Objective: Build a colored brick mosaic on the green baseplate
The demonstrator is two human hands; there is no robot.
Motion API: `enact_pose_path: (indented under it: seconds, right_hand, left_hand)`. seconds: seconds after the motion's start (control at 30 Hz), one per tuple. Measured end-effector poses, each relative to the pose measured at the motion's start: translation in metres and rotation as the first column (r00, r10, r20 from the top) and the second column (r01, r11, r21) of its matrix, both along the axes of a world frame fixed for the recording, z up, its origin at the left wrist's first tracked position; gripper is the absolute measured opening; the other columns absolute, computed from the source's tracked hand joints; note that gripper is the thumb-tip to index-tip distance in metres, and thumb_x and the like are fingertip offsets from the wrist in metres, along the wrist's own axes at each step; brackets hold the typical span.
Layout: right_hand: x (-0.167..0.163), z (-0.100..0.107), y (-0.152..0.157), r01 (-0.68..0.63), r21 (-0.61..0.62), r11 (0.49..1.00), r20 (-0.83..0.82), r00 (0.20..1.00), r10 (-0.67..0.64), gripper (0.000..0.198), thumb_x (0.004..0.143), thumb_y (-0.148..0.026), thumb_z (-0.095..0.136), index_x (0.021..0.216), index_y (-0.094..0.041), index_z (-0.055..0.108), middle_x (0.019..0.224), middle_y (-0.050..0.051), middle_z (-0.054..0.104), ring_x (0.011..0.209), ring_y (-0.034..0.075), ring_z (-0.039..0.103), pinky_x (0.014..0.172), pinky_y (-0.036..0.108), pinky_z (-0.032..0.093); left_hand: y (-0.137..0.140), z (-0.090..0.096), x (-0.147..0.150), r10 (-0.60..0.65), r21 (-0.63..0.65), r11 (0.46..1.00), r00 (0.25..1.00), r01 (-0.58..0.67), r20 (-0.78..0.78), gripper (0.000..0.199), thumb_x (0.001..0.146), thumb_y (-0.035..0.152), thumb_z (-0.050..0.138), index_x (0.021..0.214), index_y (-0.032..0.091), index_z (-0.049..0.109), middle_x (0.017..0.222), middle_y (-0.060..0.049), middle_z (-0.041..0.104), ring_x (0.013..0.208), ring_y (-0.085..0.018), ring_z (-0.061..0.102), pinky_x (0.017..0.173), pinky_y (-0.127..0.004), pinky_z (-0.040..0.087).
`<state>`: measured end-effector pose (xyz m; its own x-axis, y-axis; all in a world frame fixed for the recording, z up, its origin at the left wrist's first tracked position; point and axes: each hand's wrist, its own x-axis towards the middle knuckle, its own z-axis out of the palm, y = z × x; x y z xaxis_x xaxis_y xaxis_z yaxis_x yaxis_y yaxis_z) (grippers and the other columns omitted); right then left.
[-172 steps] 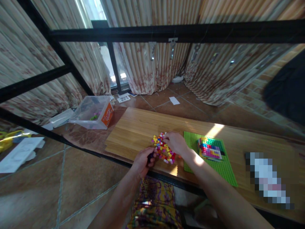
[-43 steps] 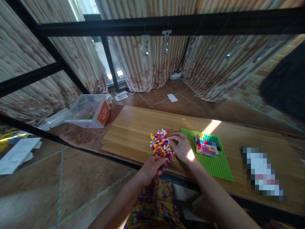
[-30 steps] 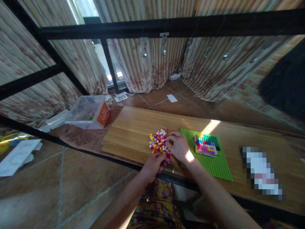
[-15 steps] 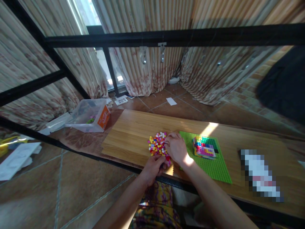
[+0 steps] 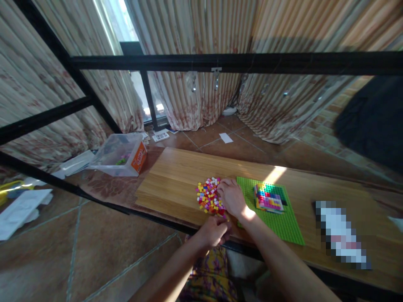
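A loose pile of small colourful building bricks [image 5: 208,196] lies on the wooden board. My right hand [image 5: 232,196] rests at the pile's right side, fingers bent down among the bricks; whatever the fingertips pinch is hidden. Below the pile, at the board's front edge, my left hand [image 5: 214,230] is closed, and what it holds does not show. Right of my right hand lies a green studded baseplate [image 5: 280,228]. On it stands a low block of multicoloured bricks [image 5: 268,198], with layers of red, blue, pink, white and teal.
A clear plastic box [image 5: 118,167] with an orange label and a few bricks inside stands left of the wooden board [image 5: 170,176]. A pixelated object [image 5: 341,235] lies toward the right end. Black metal bars [image 5: 176,63] cross in front of the curtains.
My left hand has moved down and slightly right, away from the pile toward the front edge. My right hand stays at the pile's right side. The camera view has shifted slightly.
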<state>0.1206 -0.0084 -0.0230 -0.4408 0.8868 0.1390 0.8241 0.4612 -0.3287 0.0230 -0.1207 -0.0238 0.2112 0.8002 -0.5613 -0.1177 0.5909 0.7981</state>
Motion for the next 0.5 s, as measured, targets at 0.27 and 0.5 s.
enact_pose_path:
  seconds: [0.27,0.5]
  right_hand:
    - [0.0,0.002,0.003,-0.029,-0.04,0.999,-0.06,0.998,0.027,0.015,0.087,-0.021,0.055,0.084,-0.018,0.07,0.109,0.01,0.064,0.106,0.023,0.049,0.094,0.036,0.038]
    - [0.031,0.037,-0.007,0.037,-0.086,0.996,-0.451,0.889,-0.072,0.021,0.087,-0.03,0.051,0.091,-0.019,0.068,0.092,0.007,0.069,0.088,0.021,0.061,0.081,0.036,0.048]
  left_hand:
    - [0.012,-0.002,0.01,0.045,0.034,0.998,0.997,-0.043,-0.06,0.028,0.081,0.035,0.055,0.063,0.014,0.058,0.048,0.003,0.047,0.039,-0.004,0.033,0.041,-0.02,0.019]
    - [0.014,0.005,0.005,0.158,0.105,0.981,0.987,-0.161,0.035,0.028,0.076,0.039,0.059,0.063,0.015,0.055,0.049,0.005,0.044,0.041,-0.005,0.032,0.042,-0.019,0.019]
